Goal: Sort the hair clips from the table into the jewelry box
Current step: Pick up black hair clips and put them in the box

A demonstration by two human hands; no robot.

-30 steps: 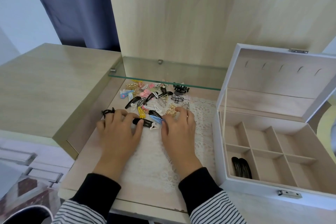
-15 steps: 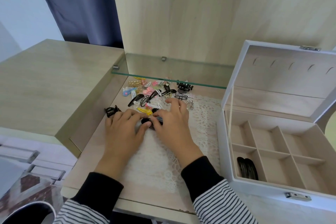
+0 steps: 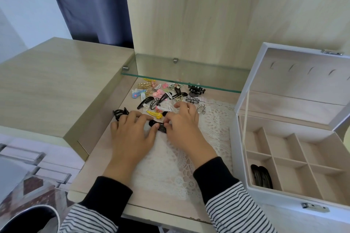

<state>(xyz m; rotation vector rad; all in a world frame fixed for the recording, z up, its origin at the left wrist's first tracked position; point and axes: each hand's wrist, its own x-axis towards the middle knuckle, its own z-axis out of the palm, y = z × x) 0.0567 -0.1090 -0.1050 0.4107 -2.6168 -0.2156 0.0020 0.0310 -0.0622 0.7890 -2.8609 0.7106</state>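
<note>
Clips and box, counted
One jewelry box (image 3: 274, 201) holding two black clips (image 3: 262, 177); one black snap clip (image 3: 158, 126) between left grip (image 3: 130, 136) and right grip (image 3: 181, 128); two claw clips (image 3: 120, 113), one left, one beyond; pile (image 3: 161, 98) uncountable.

Left hand (image 3: 130, 136): palm down, fingers curled, thumb and forefinger pinching one end of a black snap clip (image 3: 158, 126).
Right hand (image 3: 182, 130): palm down, fingers curled, pinching the clip's other end.
Forearms: angled inward, black cuffs, striped sleeves.

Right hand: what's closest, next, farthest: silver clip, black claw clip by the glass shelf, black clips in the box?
From the right hand:
1. Silver clip, just beside it.
2. Black claw clip, behind, by the shelf.
3. Black clips, right, in the box.
</note>
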